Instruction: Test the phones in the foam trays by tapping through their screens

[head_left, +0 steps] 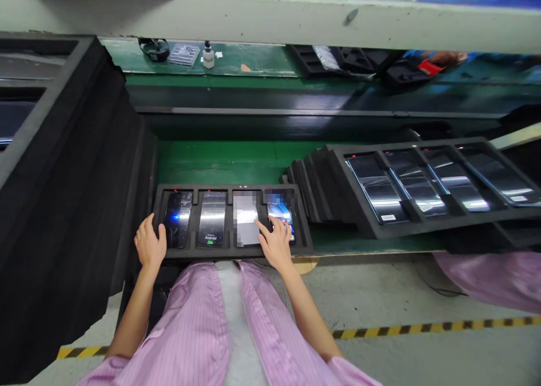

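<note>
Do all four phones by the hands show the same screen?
No: the second phone from the left reads "Android", while the rightmost one shows a blue picture.

I get an evenly bright, slightly cool view, with light that seems to fall from overhead. White streaks of glare cross the smartphones [377, 189] at right, and a pale sheen spreads over the dark surface [274, 100] beyond the green bench [215, 158]. At left, the stacked foam trays [84, 177] sink into near-black shadow. I see wide-angle stretching toward the edges, softness around the red object [431, 66] at upper right, and blocky pixelation over the pale phone screen [246, 217]
</note>
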Tool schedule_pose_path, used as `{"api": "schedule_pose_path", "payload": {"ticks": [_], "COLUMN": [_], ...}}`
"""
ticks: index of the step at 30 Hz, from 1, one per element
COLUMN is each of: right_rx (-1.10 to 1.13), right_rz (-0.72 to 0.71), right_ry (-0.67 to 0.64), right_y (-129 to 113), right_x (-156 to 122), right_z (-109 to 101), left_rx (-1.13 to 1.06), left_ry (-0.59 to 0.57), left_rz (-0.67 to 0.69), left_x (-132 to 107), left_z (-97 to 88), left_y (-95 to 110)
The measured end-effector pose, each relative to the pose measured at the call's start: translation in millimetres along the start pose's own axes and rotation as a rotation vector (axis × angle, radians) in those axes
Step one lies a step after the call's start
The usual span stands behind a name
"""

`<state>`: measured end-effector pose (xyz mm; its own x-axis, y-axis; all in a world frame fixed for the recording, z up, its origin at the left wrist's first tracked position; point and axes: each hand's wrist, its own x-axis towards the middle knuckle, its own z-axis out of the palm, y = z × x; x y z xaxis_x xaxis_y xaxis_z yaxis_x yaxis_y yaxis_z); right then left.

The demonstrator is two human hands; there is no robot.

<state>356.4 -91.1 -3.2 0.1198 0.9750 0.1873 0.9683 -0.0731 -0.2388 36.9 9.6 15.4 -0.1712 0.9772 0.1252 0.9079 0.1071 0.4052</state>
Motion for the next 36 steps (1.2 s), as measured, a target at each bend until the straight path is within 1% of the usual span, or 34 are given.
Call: {"api": "schedule_pose_path", "payload": {"ticks": [5,13,19,27,32,36], "right_rx": [-0.064,-0.042,-0.002,-0.002,-0.004,-0.006], "right_rz": [-0.027,0.001,0.027,0.05,0.048,0.041], "right_ry": [-0.034,-0.032,0.002,-0.001,0.012,0.022], "right_y": [-2.9,-3.1,-1.7,-1.3,-0.1,1.2], "right_x": [2.9,2.2,1.7,1.9,2.0,2.0], "right_z": [-2.4,-3.3,-2.1,-0.5,1.5,3.4], "left_rx": [-0.002,0.007,-0.001,-0.003,-0.084,-0.15], "left_ry": [0.003,0.0,0.003,-0.025,-0.134,-0.198], "left_rz": [-0.002,0.001,-0.002,-0.023,-0.047,-0.076], "left_x": [0.2,-0.2,0.0,1.1,6.4,9.4], "left_z": [-0.2,-1.4,-1.1,-2.7,-5.0,-6.8], "left_y": [0.1,2.3,2.0,3.3,-1.0,-1.9]}}
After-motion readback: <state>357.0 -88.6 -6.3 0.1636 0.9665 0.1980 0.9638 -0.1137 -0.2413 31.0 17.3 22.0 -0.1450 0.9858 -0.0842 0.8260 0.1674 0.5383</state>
